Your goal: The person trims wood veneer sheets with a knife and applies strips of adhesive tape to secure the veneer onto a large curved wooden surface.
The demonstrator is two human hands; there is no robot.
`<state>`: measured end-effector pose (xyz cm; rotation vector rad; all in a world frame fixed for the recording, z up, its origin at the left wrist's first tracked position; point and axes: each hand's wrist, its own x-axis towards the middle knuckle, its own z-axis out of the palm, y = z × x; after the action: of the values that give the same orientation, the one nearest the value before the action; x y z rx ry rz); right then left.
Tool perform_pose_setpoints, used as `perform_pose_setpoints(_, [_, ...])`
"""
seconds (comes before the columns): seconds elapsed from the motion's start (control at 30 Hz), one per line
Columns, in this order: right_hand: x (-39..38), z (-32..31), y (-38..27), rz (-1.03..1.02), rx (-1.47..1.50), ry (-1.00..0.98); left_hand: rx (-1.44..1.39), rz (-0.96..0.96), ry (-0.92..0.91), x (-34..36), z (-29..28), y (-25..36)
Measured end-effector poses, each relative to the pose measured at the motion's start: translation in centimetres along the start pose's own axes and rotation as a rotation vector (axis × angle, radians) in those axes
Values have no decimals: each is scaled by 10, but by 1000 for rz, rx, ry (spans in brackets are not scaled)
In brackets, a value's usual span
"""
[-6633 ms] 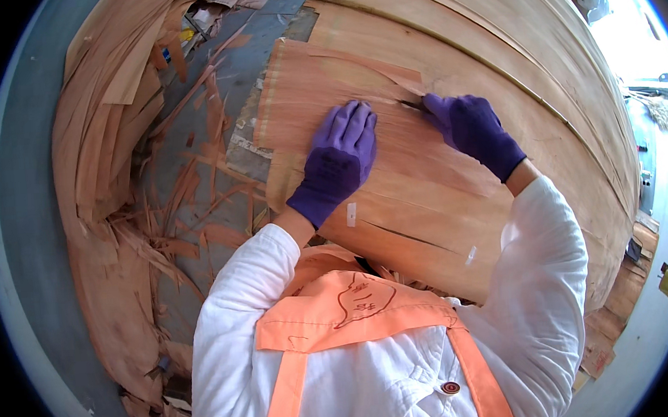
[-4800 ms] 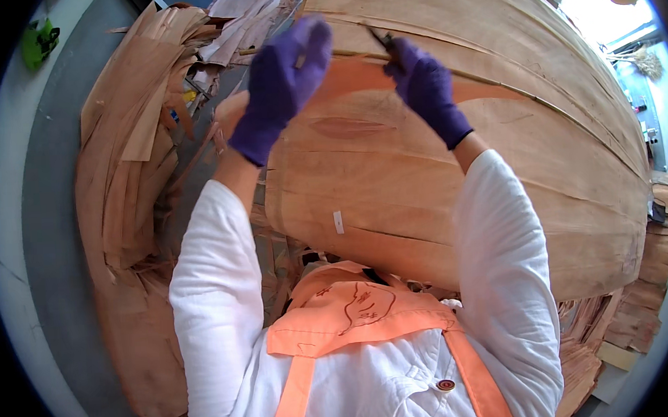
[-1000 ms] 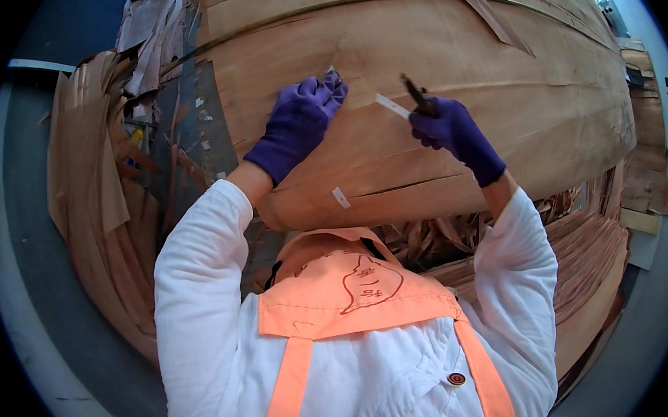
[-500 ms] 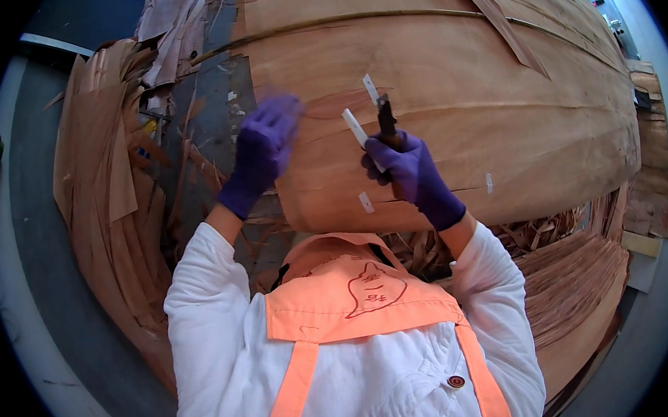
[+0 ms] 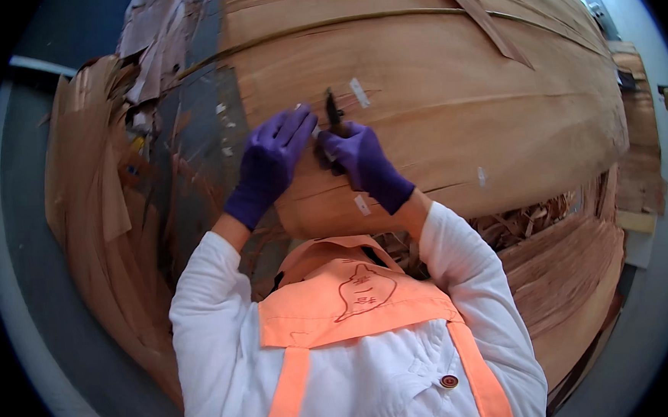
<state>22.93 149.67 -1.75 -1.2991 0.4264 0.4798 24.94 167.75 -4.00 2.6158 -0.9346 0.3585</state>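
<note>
Both hands have drawn together since half a second ago, when the left hand (image 5: 269, 166) hovered apart near the sheet's left edge and the right hand (image 5: 362, 161) held a white strip up by itself; now they meet over the same spot on the top wood veneer sheet (image 5: 450, 110). That sheet lies on a tall stack of veneer on the worktop, directly in front of the person. In its purple glove, the left hand is mostly open, its fingers stretched flat and pressing on the veneer beside a thin split. Its partner is curled closed around a dark hand tool (image 5: 333, 111) whose tip sticks up above the knuckles; whether a strip of white tape is pinched under it too, I cannot tell. By my reading, patching of this sheet is partly done: 3 white tape pieces already sit on it, 1 above the hands (image 5: 359, 92), 1 near the front edge (image 5: 361, 204) and 1 further right (image 5: 482, 176). A long crack (image 5: 435, 103) running right from the hands looks unpatched along most of its length. Torn veneer scraps (image 5: 533, 219) lie beside the stack.
</note>
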Motion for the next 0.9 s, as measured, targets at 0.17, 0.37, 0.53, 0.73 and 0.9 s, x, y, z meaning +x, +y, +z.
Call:
perform_pose_setpoints(0.17, [3,4,3,42,-75,34,195,96,-97,-3,7,-2])
perform_pose_setpoints(0.37, [0,-9,4,-50,-369,32,163,100,-107,1,5,0])
perform_pose_setpoints(0.53, [12,-20,0,-588,-967,57,177,94,-63,-8,17,-10])
perform_pose_setpoints(0.73, [21,-30,-23,-496,-1045,-103,205,107,-118,-1,6,1])
perform_pose_setpoints(0.9, [36,-61,-11,-959,-1362,-1,180,116,-106,-2,9,-1])
